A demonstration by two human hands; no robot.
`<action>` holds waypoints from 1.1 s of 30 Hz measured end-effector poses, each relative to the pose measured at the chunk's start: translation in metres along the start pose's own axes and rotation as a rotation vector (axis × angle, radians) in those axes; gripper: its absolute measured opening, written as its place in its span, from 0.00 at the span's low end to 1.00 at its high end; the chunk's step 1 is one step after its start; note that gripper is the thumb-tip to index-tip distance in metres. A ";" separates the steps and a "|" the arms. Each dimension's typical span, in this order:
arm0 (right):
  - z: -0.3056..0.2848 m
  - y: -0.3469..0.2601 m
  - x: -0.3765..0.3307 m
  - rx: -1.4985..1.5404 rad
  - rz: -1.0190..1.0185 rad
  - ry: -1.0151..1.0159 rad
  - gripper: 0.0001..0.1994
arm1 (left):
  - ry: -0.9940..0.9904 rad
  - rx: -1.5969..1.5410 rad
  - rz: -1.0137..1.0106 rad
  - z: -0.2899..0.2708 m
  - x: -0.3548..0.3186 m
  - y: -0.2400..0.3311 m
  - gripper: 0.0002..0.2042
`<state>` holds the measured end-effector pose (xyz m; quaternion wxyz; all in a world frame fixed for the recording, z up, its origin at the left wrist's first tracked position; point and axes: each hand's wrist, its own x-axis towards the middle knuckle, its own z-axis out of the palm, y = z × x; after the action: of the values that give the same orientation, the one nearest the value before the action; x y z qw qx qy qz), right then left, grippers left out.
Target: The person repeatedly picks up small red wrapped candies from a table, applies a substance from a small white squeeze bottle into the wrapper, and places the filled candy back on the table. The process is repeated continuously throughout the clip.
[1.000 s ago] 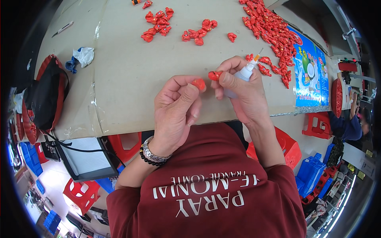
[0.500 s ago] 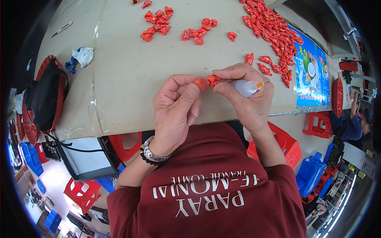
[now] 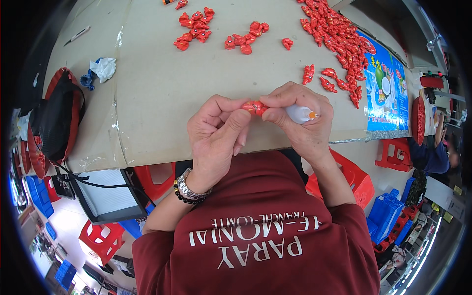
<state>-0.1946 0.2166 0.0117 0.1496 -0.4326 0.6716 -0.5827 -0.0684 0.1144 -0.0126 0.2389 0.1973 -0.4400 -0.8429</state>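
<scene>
Just above the near edge of the table, two small shiny red figurine pieces [image 3: 254, 107] meet end to end between my hands. My left hand [image 3: 216, 129] pinches the left piece between thumb and forefinger, its other fingers curled. The right piece is gripped by the thumb and forefinger of my right hand [image 3: 302, 118]. That same hand also keeps a small translucent white squeeze bottle [image 3: 299, 113] tucked in its palm, its orange-tipped needle nozzle pointing right. My fingertips cover part of both pieces, so the seam shows only partly.
Ahead lie small groups of red figurines [image 3: 196, 27], with a large heap [image 3: 339, 39] at the far right beside a blue printed sheet [image 3: 386, 83]. A pen [image 3: 77, 36], crumpled tissue [image 3: 103, 70] and a black-and-red bag [image 3: 59, 118] lie left. Red stools [image 3: 351, 177] stand below the table.
The two red pieces, apart before, now touch. My right hand has come slightly left and tilted, carrying the bottle with it; my left hand has barely shifted.
</scene>
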 end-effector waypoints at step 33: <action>0.008 0.032 -0.014 0.244 -0.249 0.033 0.10 | -0.044 0.304 -0.040 0.009 0.005 0.006 0.08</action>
<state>-0.1942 0.2206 -0.0240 0.1167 -0.4816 0.5394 -0.6808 -0.0762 0.1139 -0.0035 0.1800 0.2215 -0.5635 -0.7753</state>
